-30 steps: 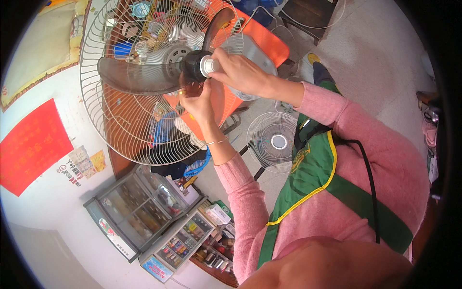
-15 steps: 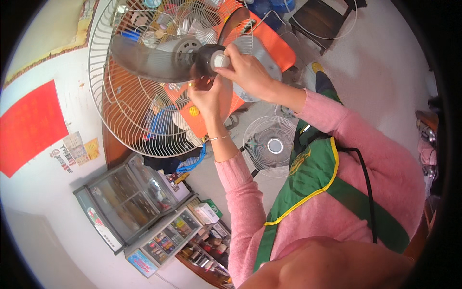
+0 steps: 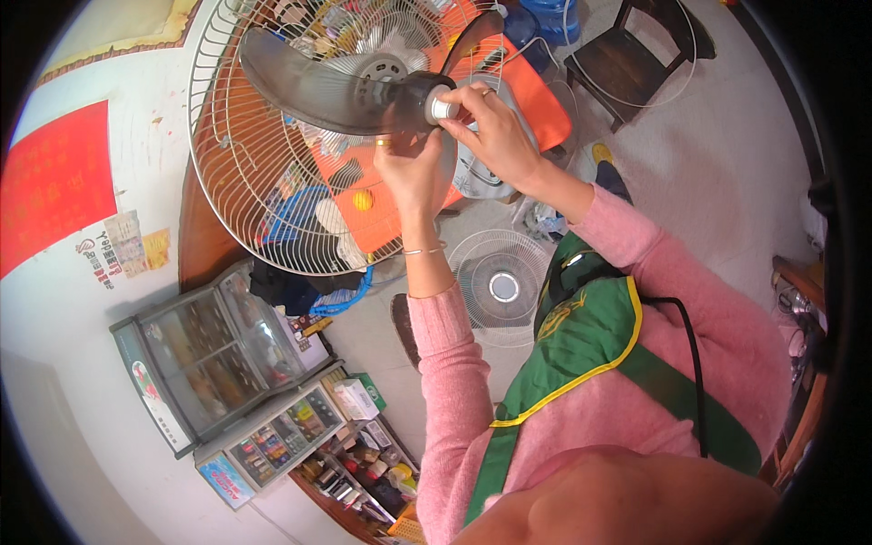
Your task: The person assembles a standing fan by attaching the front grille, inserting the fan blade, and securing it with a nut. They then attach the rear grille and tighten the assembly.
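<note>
A dark translucent fan blade (image 3: 309, 91) stands in front of a round white wire guard (image 3: 207, 168) at the upper left. Thumb raised beside the hub, my left hand (image 3: 407, 173) grips the blade from below; its other fingers are partly hidden behind it. A silver-white knob (image 3: 442, 109) sits at the centre of the blades. My right hand (image 3: 500, 136) pinches this knob between thumb and fingers. Below my forearms, a separate round wire fan grille (image 3: 502, 289) with a silver centre disc lies on the floor.
Behind the guard stands an orange table (image 3: 540, 104) covered with small items. A dark wooden chair (image 3: 627, 73) and blue water jugs (image 3: 549, 18) are at the top right. At the lower left are a glass-topped display freezer (image 3: 195, 363) and shelves of small goods (image 3: 363, 472).
My view has shifted slightly, showing more of the chair. My right fingers have changed their hold on the knob, now pinching its rim with fingertips. The left hand still grips the blade.
</note>
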Action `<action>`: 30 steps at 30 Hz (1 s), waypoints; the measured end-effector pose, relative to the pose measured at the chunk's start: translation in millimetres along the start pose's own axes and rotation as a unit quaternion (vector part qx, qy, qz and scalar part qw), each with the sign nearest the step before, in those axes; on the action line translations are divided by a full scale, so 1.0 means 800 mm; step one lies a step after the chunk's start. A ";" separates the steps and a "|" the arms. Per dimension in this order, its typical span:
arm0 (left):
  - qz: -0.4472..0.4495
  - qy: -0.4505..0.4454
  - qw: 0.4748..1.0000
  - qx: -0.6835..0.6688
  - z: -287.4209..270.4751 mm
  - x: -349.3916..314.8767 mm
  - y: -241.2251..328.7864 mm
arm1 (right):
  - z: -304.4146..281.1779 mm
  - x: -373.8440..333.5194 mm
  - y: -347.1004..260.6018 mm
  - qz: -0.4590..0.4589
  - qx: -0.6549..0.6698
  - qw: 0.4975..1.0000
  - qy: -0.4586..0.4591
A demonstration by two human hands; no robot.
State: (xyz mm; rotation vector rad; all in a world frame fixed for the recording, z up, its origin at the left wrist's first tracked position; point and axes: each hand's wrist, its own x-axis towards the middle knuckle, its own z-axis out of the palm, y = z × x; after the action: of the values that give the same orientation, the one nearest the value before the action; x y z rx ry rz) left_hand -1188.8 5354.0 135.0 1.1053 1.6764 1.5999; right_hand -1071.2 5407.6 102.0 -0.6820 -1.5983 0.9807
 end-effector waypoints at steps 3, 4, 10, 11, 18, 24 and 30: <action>0.007 -0.007 1.000 0.002 0.001 0.000 0.003 | -0.001 0.001 0.000 -0.007 -0.015 1.000 -0.014; 0.007 -0.009 1.000 0.004 0.001 -0.001 0.003 | -0.001 0.002 0.001 -0.008 -0.016 1.000 -0.012; 0.031 0.011 0.999 -0.012 0.004 -0.012 0.007 | 0.001 0.003 0.000 0.012 0.046 0.999 -0.012; 0.019 0.026 0.999 -0.001 0.003 -0.017 0.009 | 0.001 0.003 -0.002 0.026 0.080 0.996 -0.007; 0.443 0.350 0.678 0.471 -0.075 -0.075 0.069 | -0.002 0.010 -0.006 0.090 0.124 0.988 -0.011; 0.234 0.390 0.814 0.362 -0.156 -0.064 0.108 | -0.006 0.009 -0.004 0.005 0.024 1.000 -0.001; 0.142 0.250 0.952 0.107 -0.170 -0.071 0.084 | -0.013 0.013 0.005 -0.076 -0.029 0.996 -0.046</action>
State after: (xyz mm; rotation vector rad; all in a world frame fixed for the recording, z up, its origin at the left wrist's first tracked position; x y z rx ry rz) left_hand -1263.6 5231.8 210.0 1.1511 2.1324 2.0489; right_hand -1064.3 5420.7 104.3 -0.5516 -1.7386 0.8668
